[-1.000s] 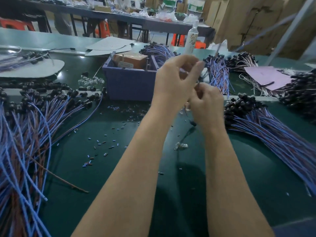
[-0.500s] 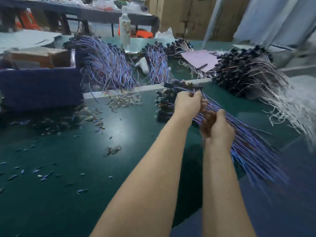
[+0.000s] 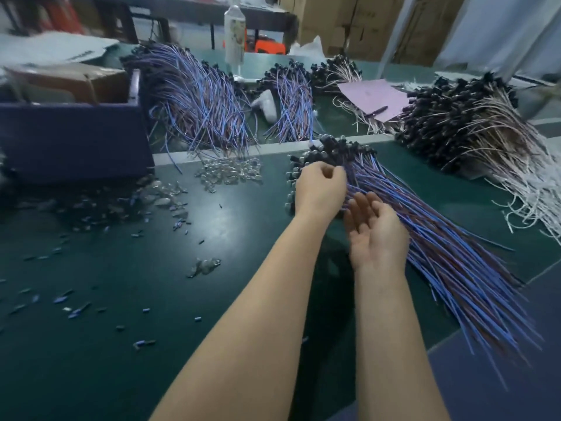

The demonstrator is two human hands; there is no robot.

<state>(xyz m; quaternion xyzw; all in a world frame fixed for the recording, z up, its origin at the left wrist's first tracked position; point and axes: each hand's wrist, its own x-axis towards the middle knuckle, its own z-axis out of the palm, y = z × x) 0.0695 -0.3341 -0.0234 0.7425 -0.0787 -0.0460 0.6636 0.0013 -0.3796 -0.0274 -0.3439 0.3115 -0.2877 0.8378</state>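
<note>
A long bundle of blue and dark red wires with black caps at its far end lies on the green table, running from the centre toward the lower right. My left hand sits at the capped end with its fingers curled, pinching wires from the bundle. Just right of it, my right hand is turned palm up with relaxed fingers, holding nothing, its fingertips touching the wires.
A dark blue bin holding a cardboard box stands at the left. Clear bulbs and small loose bits litter the table. More wire bundles, a white-wire pile, pink paper and a bottle lie behind.
The view swung right, away from the bin. Both hands came down from a raised position onto the wire bundle. My right hand has since let go and turned palm up.
</note>
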